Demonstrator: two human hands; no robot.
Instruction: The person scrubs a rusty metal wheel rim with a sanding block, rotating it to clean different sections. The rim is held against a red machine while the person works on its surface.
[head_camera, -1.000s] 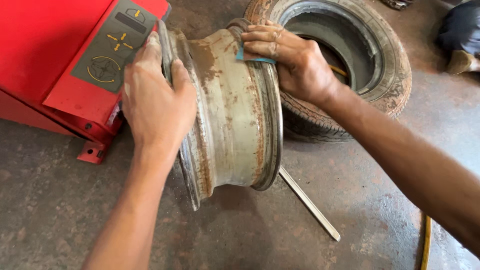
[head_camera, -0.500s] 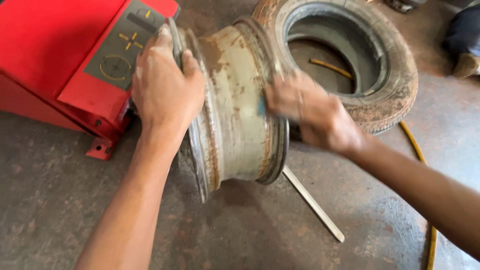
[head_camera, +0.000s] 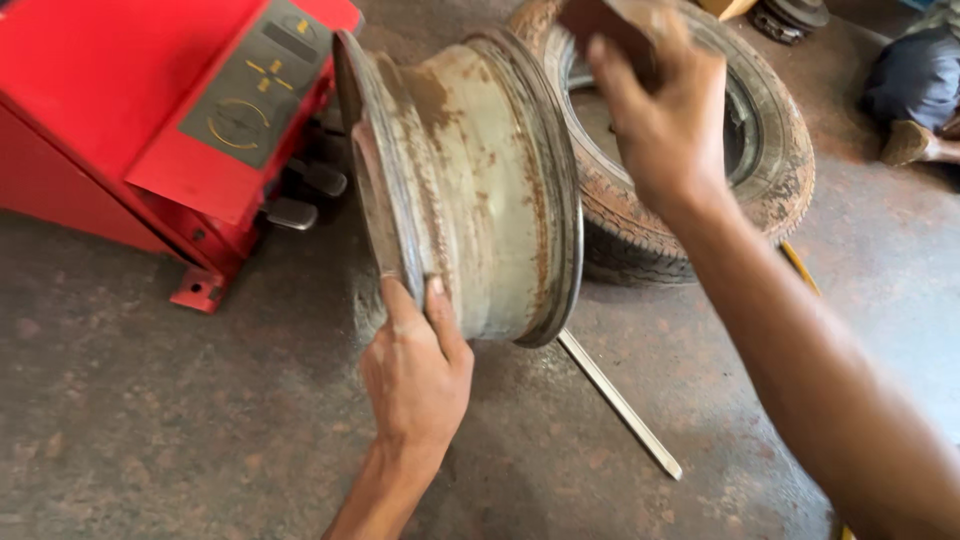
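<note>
A: Where are we sitting relative to the steel rim (head_camera: 480, 180)?

B: It's standing on edge on the floor, axle axis running level, left-right. Red machine (head_camera: 150, 110) is on its left, worn tyre (head_camera: 770, 170) just behind-right, flat metal bar (head_camera: 620, 405) on the floor under its right edge.

A: Hands?

B: Left hand (head_camera: 415, 365) is the nearer 1, fingers closing on the rim's lower left flange. Right hand (head_camera: 660, 120) is hovering off the rim's upper right, pinching something brownish; we can't tell what.

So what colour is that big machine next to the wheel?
Bright red, with a grey panel on top: the machine shows best in the head view.
</note>
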